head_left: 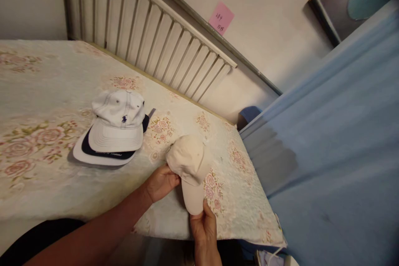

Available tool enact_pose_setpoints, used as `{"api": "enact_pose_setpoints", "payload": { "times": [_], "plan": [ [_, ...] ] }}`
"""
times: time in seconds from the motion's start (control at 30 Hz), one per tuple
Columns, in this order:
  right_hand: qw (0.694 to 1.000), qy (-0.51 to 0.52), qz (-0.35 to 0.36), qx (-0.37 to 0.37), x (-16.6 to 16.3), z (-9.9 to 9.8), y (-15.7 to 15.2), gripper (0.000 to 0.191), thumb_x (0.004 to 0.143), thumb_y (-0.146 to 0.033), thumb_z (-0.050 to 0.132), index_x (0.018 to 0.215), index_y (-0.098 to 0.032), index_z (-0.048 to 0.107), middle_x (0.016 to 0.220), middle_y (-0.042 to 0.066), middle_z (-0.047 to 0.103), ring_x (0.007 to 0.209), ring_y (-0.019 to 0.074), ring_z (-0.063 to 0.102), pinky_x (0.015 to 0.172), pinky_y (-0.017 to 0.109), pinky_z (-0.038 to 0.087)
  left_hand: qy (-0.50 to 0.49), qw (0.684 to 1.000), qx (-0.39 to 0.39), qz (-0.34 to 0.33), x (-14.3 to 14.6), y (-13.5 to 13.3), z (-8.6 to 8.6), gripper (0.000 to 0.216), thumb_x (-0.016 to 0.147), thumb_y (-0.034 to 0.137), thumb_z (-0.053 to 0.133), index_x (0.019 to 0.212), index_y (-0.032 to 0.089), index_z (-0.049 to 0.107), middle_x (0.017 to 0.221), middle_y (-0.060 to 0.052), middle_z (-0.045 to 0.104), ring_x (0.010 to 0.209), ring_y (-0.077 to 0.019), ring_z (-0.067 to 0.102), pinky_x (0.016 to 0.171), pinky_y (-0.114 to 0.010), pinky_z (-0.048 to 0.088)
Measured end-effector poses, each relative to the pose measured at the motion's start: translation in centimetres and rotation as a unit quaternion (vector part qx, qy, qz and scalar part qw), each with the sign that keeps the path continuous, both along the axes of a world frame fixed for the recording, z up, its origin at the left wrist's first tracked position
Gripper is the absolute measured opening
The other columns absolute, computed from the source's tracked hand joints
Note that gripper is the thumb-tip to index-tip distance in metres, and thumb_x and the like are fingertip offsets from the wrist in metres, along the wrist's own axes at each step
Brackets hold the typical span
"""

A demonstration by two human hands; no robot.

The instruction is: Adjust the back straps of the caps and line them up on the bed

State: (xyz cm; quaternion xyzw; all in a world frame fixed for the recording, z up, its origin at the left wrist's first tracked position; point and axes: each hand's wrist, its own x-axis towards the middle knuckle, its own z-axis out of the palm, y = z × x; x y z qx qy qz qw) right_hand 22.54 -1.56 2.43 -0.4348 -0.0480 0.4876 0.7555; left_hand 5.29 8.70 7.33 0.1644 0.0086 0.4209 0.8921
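A plain cream baseball cap (190,158) is held between my two hands above the flowered tablecloth (181,120). My left hand (162,183) grips the lower edge of its crown, with the fingertips hidden under the cap. At the front of the brim, my right hand (204,224) has its thumb along the edge and its other fingers beneath. To the left lies a stack of caps. On top is a white baseball cap (116,112) with a small dark horse-rider emblem. Under it show a black brim (109,153) with white lettering and a white brim (93,158).
A white slatted radiator (156,29) runs along the table's far side. Above it, a pink note (221,18) is stuck to the wall. A blue curtain (336,145) hangs at the right, near a framed picture (352,4). Some items (271,257) stand below the table's right corner.
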Motion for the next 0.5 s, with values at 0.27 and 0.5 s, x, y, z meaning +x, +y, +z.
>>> {"api": "enact_pose_setpoints", "payload": {
  "times": [0.27,0.5],
  "plan": [
    [1.0,0.003,-0.009,0.01,-1.1,0.3,0.6,0.028,0.064,-0.018,0.073,0.092,-0.019,0.07,0.093,0.005,0.076,0.102,0.0208,0.068,0.099,0.038,0.049,0.025,0.998,0.012,0.049,0.3,-0.2,0.5,0.034,0.087,0.012,0.055,0.121,0.015,0.059,0.113,-0.011,0.07,0.117,-0.024,0.058,0.102,-0.037,0.041],
    [0.996,0.053,0.063,0.039,-3.9,2.5,-0.2,0.037,0.064,-0.009,0.072,0.099,-0.02,0.069,0.101,0.004,0.076,0.105,0.0203,0.067,0.104,0.042,0.044,0.064,0.983,-0.113,0.132,-0.3,1.2,0.6,0.033,0.095,0.026,0.048,0.125,0.015,0.056,0.105,-0.008,0.073,0.11,-0.0244,0.063,0.097,-0.037,0.047]
  ]
}}
